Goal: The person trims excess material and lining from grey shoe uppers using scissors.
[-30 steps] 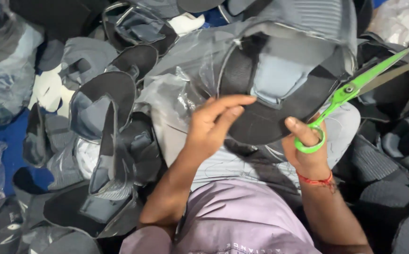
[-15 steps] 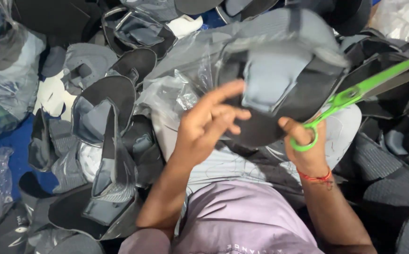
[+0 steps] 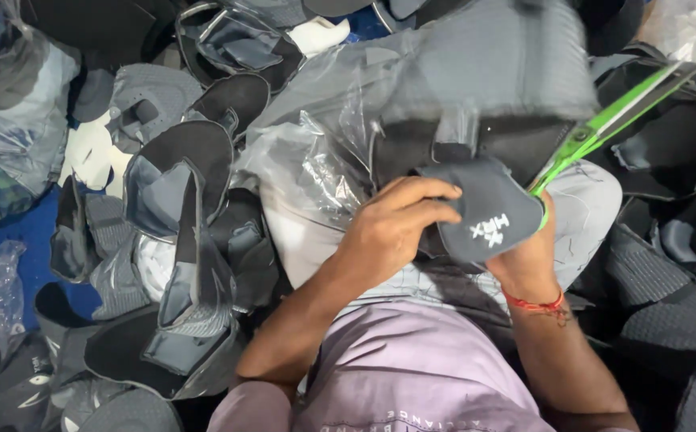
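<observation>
Right now, line by line:

Left hand: the left hand (image 3: 392, 228) sits just below the middle of the view, its fingers (image 3: 428, 200) curled over and closed on the near edge of a grey fabric shoe-upper piece (image 3: 488, 212).

Right hand: the right hand (image 3: 528, 256) lies at about four o'clock from the left hand, mostly hidden behind the grey piece; it has hold of the green-handled scissors (image 3: 604, 124), but how tightly the fingers close cannot be told.

Grey piece: it lies between the two hands, touching both, with a white printed mark on its face.

Scissors: they run from the right hand up toward two o'clock, blurred, handle low and tip near the top right corner; whether the blades are apart cannot be told.

Wrist: a red thread band (image 3: 533, 304) circles the right wrist.

Clear plastic bag (image 3: 316, 168): at ten o'clock from the left hand, crumpled, lying over the grey fabric heap.

Pile of shoe uppers (image 3: 188, 208): dark grey and black pieces heaped at nine o'clock, more at three o'clock.

Lap: a lilac shirt (image 3: 412, 376) fills six o'clock.

Floor: a blue surface (image 3: 12, 232) shows at nine o'clock, far left.
</observation>
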